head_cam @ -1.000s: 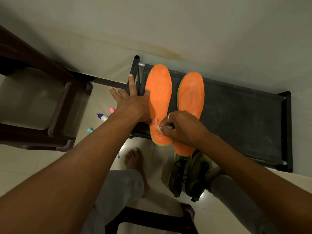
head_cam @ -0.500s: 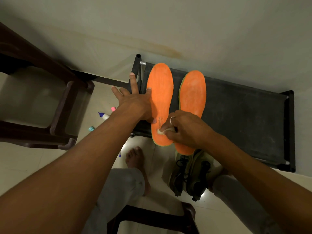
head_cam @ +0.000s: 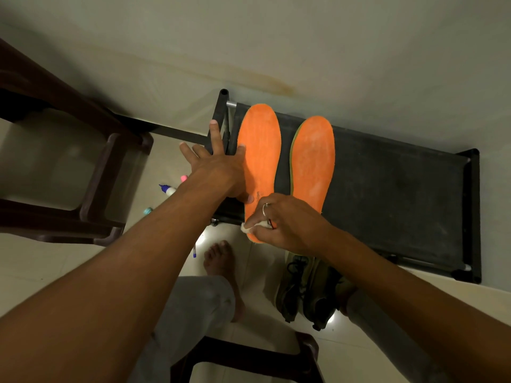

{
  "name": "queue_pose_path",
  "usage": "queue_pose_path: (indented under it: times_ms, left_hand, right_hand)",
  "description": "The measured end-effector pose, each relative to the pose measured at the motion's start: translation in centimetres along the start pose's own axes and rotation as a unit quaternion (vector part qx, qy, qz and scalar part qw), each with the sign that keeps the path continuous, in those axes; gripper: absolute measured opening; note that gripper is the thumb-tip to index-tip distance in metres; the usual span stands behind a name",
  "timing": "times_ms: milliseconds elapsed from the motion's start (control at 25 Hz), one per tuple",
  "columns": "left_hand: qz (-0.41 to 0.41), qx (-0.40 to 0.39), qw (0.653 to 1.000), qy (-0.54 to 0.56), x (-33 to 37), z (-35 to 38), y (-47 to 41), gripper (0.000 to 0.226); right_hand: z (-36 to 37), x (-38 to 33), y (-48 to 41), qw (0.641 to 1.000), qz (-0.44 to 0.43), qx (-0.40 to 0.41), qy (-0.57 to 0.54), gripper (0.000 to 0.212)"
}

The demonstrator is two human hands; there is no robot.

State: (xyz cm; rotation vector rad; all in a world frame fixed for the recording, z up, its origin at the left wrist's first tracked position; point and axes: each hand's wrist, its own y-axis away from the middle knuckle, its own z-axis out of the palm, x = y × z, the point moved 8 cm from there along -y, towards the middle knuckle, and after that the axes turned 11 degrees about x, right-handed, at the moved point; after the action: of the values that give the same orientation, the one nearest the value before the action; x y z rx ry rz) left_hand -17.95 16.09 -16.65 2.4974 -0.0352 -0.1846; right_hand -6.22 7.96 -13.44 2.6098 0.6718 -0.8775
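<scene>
In the head view, two orange insoles lie side by side on a low black rack [head_cam: 401,194] that stands against the far wall, toes pointing far and heels near. The left insole [head_cam: 260,150] sits at the rack's left end, and the right insole [head_cam: 312,161] lies just beside it with a narrow strip of black between them.

The person's left hand [head_cam: 218,172] lies flat and open, its fingers [head_cam: 215,136] straight and spread. The thumb and forefinger rest on the left edge of the left insole, while the other fingers reach over the rack's frame.

The right hand [head_cam: 287,225] is at the near heel end of the same insole. Its fingers are curled and pinch a small white wad [head_cam: 246,227] right at the heel's left edge. There is a ring [head_cam: 265,208] on one finger.

On the tiled floor below the right forearm stands a pair of dark shoes [head_cam: 307,294]. A bare foot [head_cam: 218,258] rests to their left, with a pen [head_cam: 194,251] just beside it. Further left, a small blue-capped bottle [head_cam: 167,189] lies near a dark brown chair [head_cam: 105,172].
</scene>
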Motion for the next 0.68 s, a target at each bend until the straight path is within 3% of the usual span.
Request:
queue_pose_path:
  times_ms: [160,320,520,680]
  left_hand:
    - [-0.001,0.0,1.0,0.004,0.0,0.1,-0.1,0.133]
    - [-0.001,0.0,1.0,0.004,-0.1,0.2,-0.1,0.134]
    - [0.003,-0.002,1.0,0.005,0.0,0.0,0.0,0.134]
    - [0.002,-0.006,1.0,0.006,0.0,-0.2,0.2,0.133]
  right_hand:
    - [-1.8,1.4,-0.3,0.993,0.039,0.096,0.051,0.02]
    - [-0.8,1.0,-0.2,0.999,0.029,0.03,-0.015,0.018]
    - [-2.1,2.6,-0.5,0.993,0.072,0.075,0.057,0.018]
    - [-1.3,2.4,-0.5,0.998,0.055,0.004,0.006,0.018]
